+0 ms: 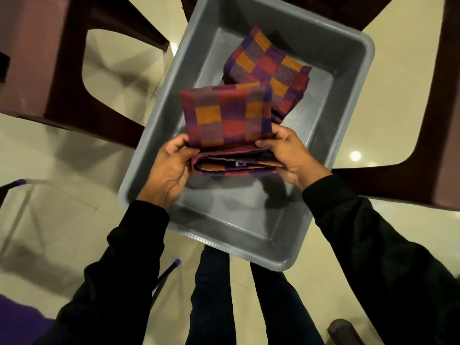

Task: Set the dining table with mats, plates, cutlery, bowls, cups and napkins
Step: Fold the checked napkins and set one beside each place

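Checked cloth, soft and light, probably mats or napkins: left hand and right hand each grip the folded bundle over the grey tub; another stack lies at twelve o'clock.

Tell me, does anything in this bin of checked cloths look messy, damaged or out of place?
Nothing looks damaged or spilled. Both hands, left hand and right hand, hold a folded checked cloth above the grey bin. The second folded stack lies skewed to the bin's walls.
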